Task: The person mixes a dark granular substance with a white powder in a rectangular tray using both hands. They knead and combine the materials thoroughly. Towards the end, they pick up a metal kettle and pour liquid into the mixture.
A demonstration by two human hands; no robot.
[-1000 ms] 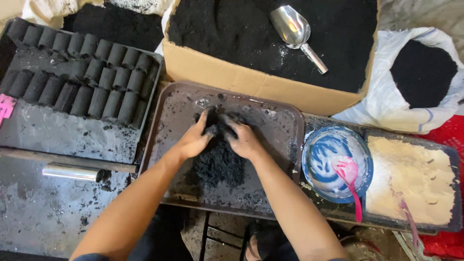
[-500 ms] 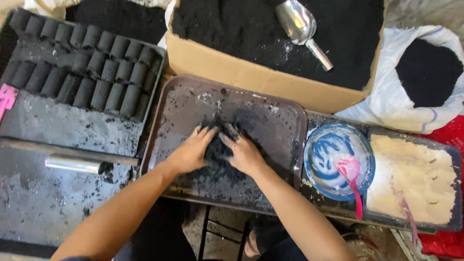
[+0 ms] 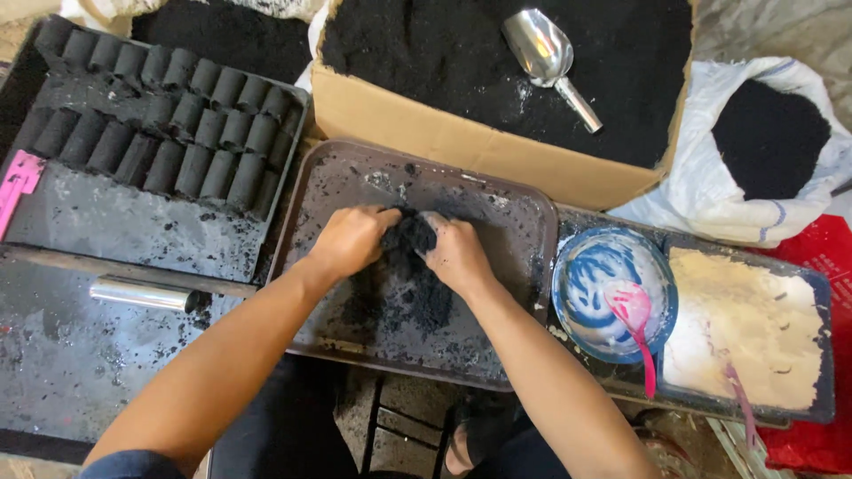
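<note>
Black clump (image 3: 410, 235): on brown tray (image 3: 506, 213), pressed between left hand (image 3: 351, 241) and right hand (image 3: 457, 255), both cupped closed around it. Step apparently kneading and compacting. Next: firm, even squeeze; gather loose crumbs (image 3: 417, 306) alongside.

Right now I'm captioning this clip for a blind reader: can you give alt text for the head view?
Two bare hands, left hand and right hand, press a clump of black powder together over a dark tray. A tray of black cylinders lies to the left, a cardboard box holding a metal scoop behind, and a blue bowl to the right.
</note>
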